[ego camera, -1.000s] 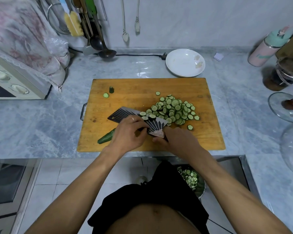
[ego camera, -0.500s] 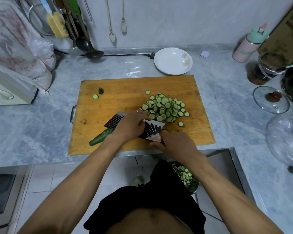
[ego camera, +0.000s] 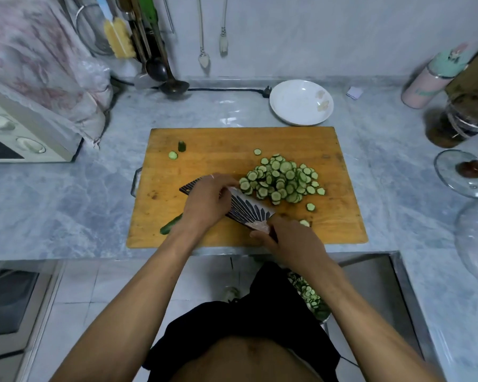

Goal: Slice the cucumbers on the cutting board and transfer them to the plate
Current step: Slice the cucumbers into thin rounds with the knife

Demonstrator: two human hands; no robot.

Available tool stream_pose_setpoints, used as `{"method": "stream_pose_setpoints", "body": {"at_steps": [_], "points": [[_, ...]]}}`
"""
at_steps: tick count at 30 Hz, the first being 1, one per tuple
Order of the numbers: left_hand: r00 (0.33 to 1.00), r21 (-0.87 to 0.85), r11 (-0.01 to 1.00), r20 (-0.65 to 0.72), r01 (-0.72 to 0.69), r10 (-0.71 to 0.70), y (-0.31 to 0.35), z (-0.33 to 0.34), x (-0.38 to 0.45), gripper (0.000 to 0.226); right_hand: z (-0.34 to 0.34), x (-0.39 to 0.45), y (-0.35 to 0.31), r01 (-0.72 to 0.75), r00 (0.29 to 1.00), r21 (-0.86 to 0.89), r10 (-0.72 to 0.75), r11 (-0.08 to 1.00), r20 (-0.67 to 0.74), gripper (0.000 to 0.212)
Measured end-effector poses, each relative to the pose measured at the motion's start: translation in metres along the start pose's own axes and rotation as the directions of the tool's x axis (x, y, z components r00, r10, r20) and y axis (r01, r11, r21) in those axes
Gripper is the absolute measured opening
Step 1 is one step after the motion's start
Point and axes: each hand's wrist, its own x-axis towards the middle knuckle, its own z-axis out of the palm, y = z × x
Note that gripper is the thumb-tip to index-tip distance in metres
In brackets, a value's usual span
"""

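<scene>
A: Where does everything sit on the bench [ego camera: 232, 106]?

B: Your board [ego camera: 232, 144] fills the middle of the frame. The plate [ego camera: 301, 103] is just beyond its far edge, toward upper right, with nothing on it that I can make out. The slices [ego camera: 282, 179] are heaped right of centre on the board, between your hands and the plate.

A: And the hands?

B: Your right hand [ego camera: 293, 241] is clamped on the handle of the knife [ego camera: 246, 208] at the board's near edge. Your left hand [ego camera: 207, 199] is curled over the blade's spine. The blade runs from lower right to upper left, its far side against the heap.

A: The cucumber [ego camera: 171, 224]?

B: A stub pokes out lower left, under your left wrist, lying along the same diagonal. Your left hand is nearer it, and the heap lies up and right of both.
</scene>
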Motion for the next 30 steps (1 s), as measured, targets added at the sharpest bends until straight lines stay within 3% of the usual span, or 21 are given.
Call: {"method": "stream_pose_setpoints", "body": {"at_steps": [3, 5, 10, 13, 20, 25, 30], "points": [[0.958, -0.113, 0.993, -0.280, 0.025, -0.056, -0.005, -0.006, -0.023, 0.034, 0.008, -0.001, 0.005, -0.068, 0.997, 0.196, 0.071, 0.978, -0.007, 0.047], [0.931, -0.140, 0.989, -0.353, 0.049, -0.096, -0.015, -0.005, -0.041, 0.033, 0.011, -0.002, 0.010, -0.072, 0.996, 0.302, 0.082, 0.951, -0.021, 0.048], [0.949, -0.001, 0.985, -0.268, 0.172, -0.166, -0.051, 0.005, -0.066, 0.023, 0.016, -0.006, 0.006, -0.032, 0.997, 0.463, 0.064, 0.886, -0.053, 0.053], [0.958, 0.054, 0.972, -0.189, 0.228, -0.214, -0.066, 0.016, -0.070, 0.029, 0.018, -0.003, -0.004, -0.043, 0.997, 0.545, 0.072, 0.837, -0.031, 0.059], [0.942, 0.093, 0.972, -0.280, 0.217, -0.184, -0.072, 0.024, -0.068, 0.020, 0.028, 0.011, -0.026, -0.114, 0.994, 0.606, 0.086, 0.787, 0.075, 0.074], [0.939, 0.088, 0.965, -0.268, 0.245, -0.214, -0.069, 0.021, -0.065, 0.021, 0.031, 0.012, -0.034, -0.162, 0.986, 0.614, 0.101, 0.772, 0.133, 0.060], [0.929, 0.099, 0.952, -0.267, 0.291, -0.256, -0.064, 0.023, -0.064, 0.023, 0.022, 0.013, -0.038, -0.368, 0.916, 0.639, 0.146, 0.675, 0.373, 0.066]]}}
